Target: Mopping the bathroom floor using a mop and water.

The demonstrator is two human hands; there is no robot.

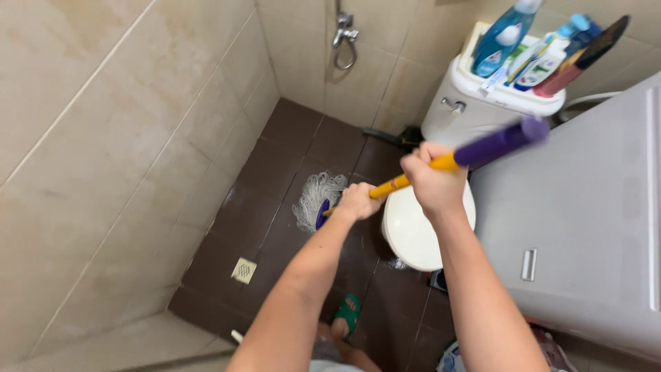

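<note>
Two hands on one mop. Beige tiled wall [103, 158] fills the 9 o'clock side; large grey plastic appliance lid [585, 227] fills 3 o'clock. Dark brown tiled floor [289, 158] runs through the centre, with a square pale floor drain [244, 270] at 7 o'clock. White ceramic toilet with closed lid [413, 234] sits just right of centre, its tank [475, 103] at 1 o'clock carrying blue and white plastic cleaner bottles [506, 34].

Yellow mop pole with purple grip end [475, 153] slants from 2 o'clock down to centre. White string mop head [315, 198] lies on the floor just left of the toilet. Right hand [434, 182] is clenched round the pole near the purple grip. Left hand [358, 201] is closed round the pole lower down, just beside the mop head. Green slipper [349, 308] at 6 o'clock; chrome wall tap [344, 34] at 12 o'clock.
</note>
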